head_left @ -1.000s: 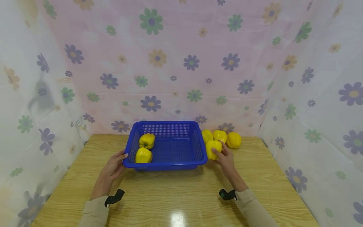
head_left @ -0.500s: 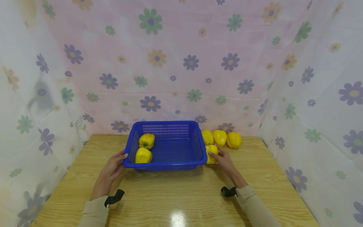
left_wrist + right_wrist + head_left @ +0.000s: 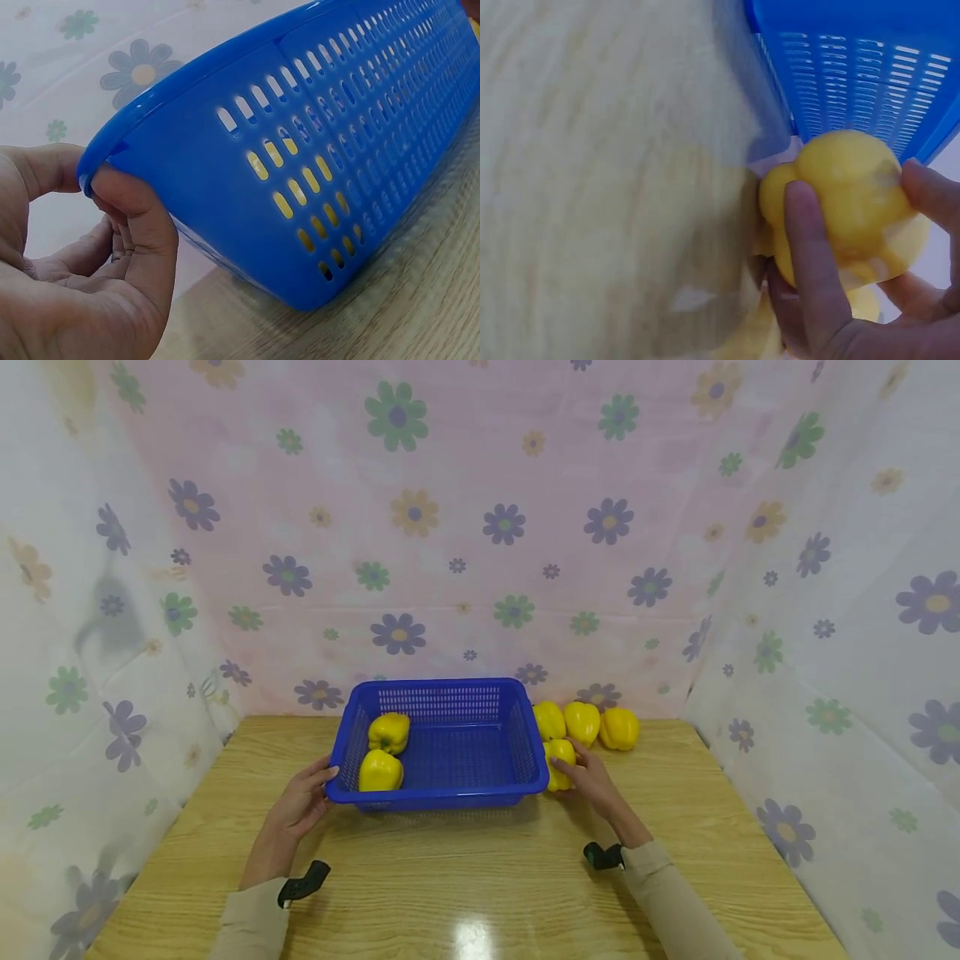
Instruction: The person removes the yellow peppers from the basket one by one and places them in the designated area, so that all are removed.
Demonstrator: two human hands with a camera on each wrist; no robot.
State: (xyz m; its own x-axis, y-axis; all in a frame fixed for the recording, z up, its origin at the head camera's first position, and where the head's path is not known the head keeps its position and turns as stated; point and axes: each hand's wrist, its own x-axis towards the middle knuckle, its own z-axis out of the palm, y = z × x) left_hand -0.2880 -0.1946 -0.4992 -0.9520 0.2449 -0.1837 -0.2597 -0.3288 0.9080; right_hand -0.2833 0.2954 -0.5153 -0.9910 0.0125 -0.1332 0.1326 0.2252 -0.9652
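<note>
My left hand (image 3: 296, 806) pinches the rim of a blue plastic basket (image 3: 465, 760) at its near left corner. In the left wrist view the thumb and curled fingers of that hand (image 3: 135, 262) grip the basket's edge (image 3: 202, 187). Two yellow bell peppers lie inside along the left side, one farther back (image 3: 388, 732) and one nearer (image 3: 380, 771). Just outside the right wall, my right hand (image 3: 596, 785) holds another yellow bell pepper (image 3: 561, 764). The right wrist view has this pepper (image 3: 855, 202) between thumb and fingers, low over the table and close to the basket.
Behind the held pepper, three more yellow bell peppers sit in a row: one by the basket (image 3: 550, 721), a middle one (image 3: 582, 722) and a right one (image 3: 619, 729). All stand on a wooden table (image 3: 420, 885). A flowered cloth (image 3: 450, 593) hangs behind and at both sides.
My right hand has brought the held pepper a little toward me and left, down beside the basket's right wall. The left hand and the basket have stayed in place.
</note>
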